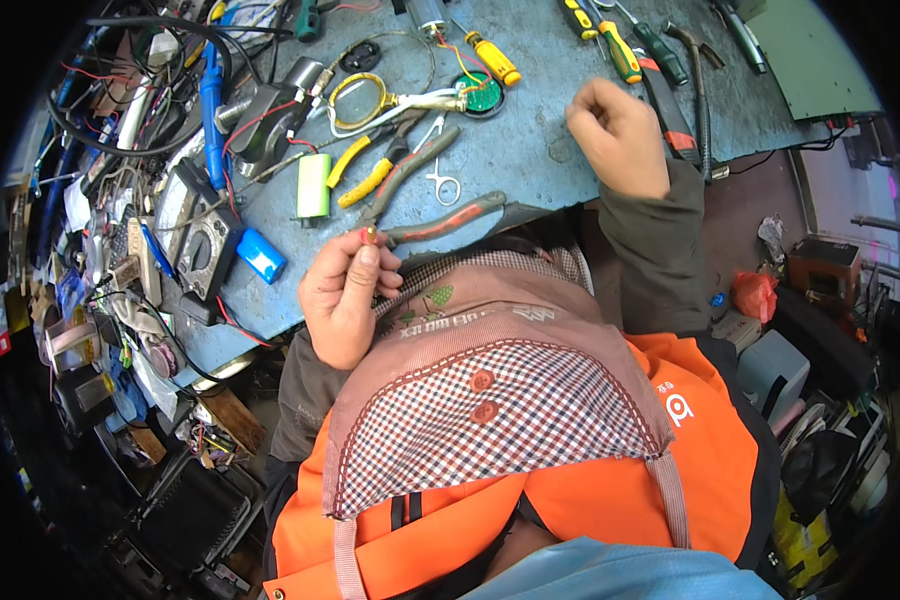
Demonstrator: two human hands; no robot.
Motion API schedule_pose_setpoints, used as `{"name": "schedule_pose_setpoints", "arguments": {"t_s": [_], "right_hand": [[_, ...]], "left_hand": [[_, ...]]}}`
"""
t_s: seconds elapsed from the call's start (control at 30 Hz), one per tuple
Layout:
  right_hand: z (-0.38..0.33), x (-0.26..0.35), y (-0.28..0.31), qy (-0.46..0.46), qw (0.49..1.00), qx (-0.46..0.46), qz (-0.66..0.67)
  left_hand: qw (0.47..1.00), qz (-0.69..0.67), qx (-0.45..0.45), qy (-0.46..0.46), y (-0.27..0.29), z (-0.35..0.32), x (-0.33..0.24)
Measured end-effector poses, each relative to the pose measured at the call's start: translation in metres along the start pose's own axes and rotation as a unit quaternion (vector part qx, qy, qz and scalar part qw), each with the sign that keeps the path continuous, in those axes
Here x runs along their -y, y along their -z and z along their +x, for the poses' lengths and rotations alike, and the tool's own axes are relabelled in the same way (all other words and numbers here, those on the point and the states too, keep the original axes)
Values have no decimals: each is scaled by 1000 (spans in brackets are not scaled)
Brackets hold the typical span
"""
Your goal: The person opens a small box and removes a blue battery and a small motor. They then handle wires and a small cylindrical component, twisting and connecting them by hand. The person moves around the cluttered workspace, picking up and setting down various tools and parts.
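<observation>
My left hand (pixel 346 300) is closed in front of the bench edge, thumb and forefinger pinching a small red piece with a brass-coloured tip (pixel 369 235). Just beyond it lie pliers with dark and red handles (pixel 448 222) and yellow-handled pliers (pixel 368 182). A light green battery pack (pixel 313 186) lies close by, and a blue cylinder (pixel 261 256) rests farther left. My right hand (pixel 620 138) is curled on the bench at the right, its fingertips turned under; whatever they hold, if anything, is hidden. Close to its knuckles is a yellow-and-green screwdriver (pixel 622 54).
On the blue bench (pixel 525 160) lie a multimeter (pixel 202 240), a soldering iron (pixel 212 115), a round green circuit board (pixel 479 92) and a yellow screwdriver (pixel 493 60). Tangled wires and parts crowd the left. A hammer (pixel 698 65) and green box (pixel 815 60) are at right.
</observation>
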State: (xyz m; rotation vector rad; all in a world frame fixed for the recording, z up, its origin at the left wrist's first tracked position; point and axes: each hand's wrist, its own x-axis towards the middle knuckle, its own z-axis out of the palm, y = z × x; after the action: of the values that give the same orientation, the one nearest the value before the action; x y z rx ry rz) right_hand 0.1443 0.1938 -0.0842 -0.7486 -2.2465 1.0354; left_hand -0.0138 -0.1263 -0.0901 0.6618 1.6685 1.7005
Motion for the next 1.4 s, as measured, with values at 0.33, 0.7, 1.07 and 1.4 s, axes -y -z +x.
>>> {"name": "schedule_pose_setpoints", "arguments": {"t_s": [0.33,0.7,1.07,1.4], "right_hand": [[-132,-42,60,-263,906,131,305],[-337,-401,105,-380,899,-92,-198],[-355,-402,98,-426,811,41,-399],[-259,-302,51,-170,964,56,-197]], "left_hand": [[996,63,56,-18,11,-4,2],[990,97,91,-45,9,1,-5],[966,155,67,-194,12,0,3],[963,150,94,-202,12,6,7]]}}
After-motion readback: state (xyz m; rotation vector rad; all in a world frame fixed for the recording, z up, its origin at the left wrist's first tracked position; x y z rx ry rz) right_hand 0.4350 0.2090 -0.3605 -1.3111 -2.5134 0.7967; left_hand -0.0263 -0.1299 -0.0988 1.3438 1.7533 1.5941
